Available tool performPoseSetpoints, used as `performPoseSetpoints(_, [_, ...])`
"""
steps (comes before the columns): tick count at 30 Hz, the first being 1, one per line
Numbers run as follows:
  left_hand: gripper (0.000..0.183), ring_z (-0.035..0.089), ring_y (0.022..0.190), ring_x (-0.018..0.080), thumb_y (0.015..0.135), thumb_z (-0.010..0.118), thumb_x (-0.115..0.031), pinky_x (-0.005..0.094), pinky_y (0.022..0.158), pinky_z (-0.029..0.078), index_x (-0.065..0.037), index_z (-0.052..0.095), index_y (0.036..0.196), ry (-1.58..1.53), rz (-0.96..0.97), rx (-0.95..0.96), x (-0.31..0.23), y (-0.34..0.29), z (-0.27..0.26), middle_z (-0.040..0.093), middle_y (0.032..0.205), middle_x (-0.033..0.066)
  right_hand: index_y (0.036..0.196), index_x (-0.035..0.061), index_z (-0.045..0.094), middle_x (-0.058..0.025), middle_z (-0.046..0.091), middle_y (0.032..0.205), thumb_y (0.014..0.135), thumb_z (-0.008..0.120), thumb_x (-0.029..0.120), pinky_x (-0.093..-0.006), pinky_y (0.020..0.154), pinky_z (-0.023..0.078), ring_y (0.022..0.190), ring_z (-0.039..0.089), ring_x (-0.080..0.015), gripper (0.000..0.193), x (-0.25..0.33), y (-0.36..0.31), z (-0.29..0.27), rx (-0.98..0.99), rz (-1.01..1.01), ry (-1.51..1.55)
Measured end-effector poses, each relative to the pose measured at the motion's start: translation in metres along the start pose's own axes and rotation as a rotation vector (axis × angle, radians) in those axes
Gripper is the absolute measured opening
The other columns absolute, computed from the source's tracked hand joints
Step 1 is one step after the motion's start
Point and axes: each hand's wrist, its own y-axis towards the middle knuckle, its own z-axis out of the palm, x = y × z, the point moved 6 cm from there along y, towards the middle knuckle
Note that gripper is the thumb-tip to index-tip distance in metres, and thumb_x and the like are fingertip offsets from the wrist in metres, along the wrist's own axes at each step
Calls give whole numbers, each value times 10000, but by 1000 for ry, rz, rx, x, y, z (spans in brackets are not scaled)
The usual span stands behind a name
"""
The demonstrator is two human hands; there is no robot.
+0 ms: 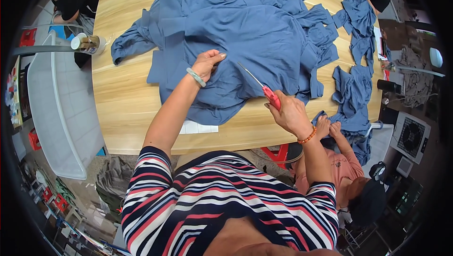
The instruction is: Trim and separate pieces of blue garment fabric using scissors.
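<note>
A large heap of blue cloth garments [245,34] with collars and sleeves spreads over the wooden table [125,100] in front of me. My left hand [207,66], wearing a pale green bangle, is pinched closed just over the cloth; what lies between its fingertips, if anything, is too small to make out. In my right hand [289,113], with an orange bead bracelet, is a red-handled tool [271,97] with a long thin metal point. Its tip is directed up and left toward my left hand, over the cloth.
At the right, a co-worker in a pink shirt [347,166] handles more blue garments [353,91]. Two other people sit at the far corners. A jar [89,43] stands at the left edge near a white tub [59,109]. White paper [200,127] lies near me.
</note>
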Motion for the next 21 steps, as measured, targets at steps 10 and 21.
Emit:
performPoseSetpoints(10, [86,540,749,38,860,682,-106,184,703,434,-30,653,887,114,255,-220,-2,-23,-19,634,821,-21,965,55,577,-175,616,650,816,659,292,-458,597,474,651,621,-373,291,42,0,17,47,-96,-69])
performPoseSetpoints(21, [152,494,721,32,889,640,-143,178,671,406,3,665,924,347,298,-212,2,-38,-18,607,799,-33,862,46,548,-169,608,616,813,640,239,-443,563,485,608,632,-341,219,57,-16,24,4,-140,-96])
